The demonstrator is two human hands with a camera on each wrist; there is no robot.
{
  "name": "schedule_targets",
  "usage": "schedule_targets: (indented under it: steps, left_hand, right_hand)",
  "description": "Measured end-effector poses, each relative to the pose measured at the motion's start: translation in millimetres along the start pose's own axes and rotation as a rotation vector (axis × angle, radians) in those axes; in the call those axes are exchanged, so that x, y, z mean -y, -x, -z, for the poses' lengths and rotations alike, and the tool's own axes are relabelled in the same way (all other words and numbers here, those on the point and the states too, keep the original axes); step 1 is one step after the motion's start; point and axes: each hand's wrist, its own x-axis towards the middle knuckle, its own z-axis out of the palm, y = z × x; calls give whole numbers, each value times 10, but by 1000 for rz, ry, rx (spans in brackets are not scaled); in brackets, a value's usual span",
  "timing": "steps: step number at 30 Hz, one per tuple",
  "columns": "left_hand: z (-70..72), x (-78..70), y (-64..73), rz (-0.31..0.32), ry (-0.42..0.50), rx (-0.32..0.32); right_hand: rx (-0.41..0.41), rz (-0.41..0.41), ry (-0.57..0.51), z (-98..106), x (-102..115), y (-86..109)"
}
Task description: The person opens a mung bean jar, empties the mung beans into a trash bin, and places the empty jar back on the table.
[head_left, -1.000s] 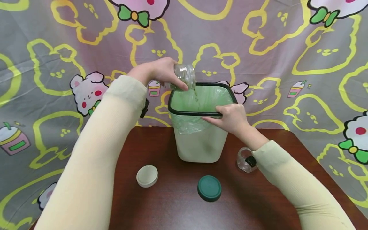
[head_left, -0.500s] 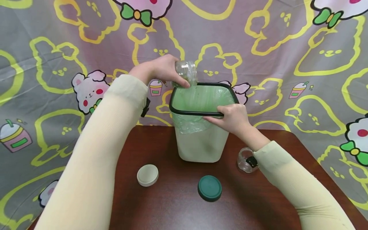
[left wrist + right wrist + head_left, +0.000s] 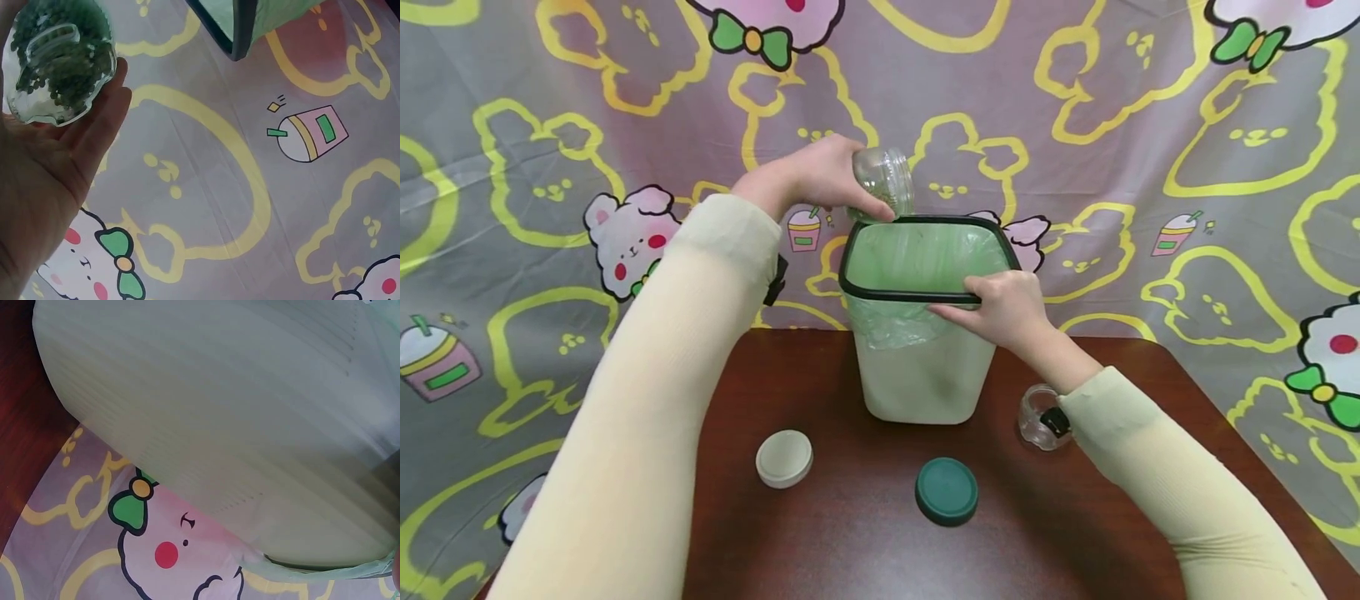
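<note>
My left hand (image 3: pixel 829 177) grips a clear glass jar (image 3: pixel 883 179), tipped on its side with its mouth pointing right, over the back left rim of a trash can (image 3: pixel 925 383). Small dark green grains (image 3: pixel 78 78) show inside the jar in the left wrist view. With thumb and fingers, my right hand (image 3: pixel 1003 304) pinches the can's black rim (image 3: pixel 895 295) at the front right. A thin green plastic bag (image 3: pixel 940 250) lines the can and folds over its outside. In the right wrist view the can's pale wall (image 3: pixel 206 412) fills most of the picture.
On the brown table (image 3: pixel 850 550) lie a cream lid (image 3: pixel 784 458) at left and a dark green lid (image 3: pixel 947 491) in front of the can. A second clear jar (image 3: pixel 1037 421) stands beside my right wrist. Behind hangs a patterned cloth (image 3: pixel 1097 158).
A second ago grains were falling from the jar into the bag; none are seen falling now. My left hand has lifted the jar slightly. The right hand keeps its hold on the rim.
</note>
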Motion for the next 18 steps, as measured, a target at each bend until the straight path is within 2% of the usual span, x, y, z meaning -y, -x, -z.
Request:
schedule_targets:
  steps: [10, 16, 18]
  left_hand:
    - [1, 8, -1, -4, -2, 28]
    - [19, -19, 13, -14, -4, -30]
    - [33, -36, 25, -10, -4, -18]
  right_hand:
    - [2, -9, 11, 9, 6, -4]
    - [0, -9, 4, 18, 5, -2]
    - [-2, -5, -3, 15, 1, -2]
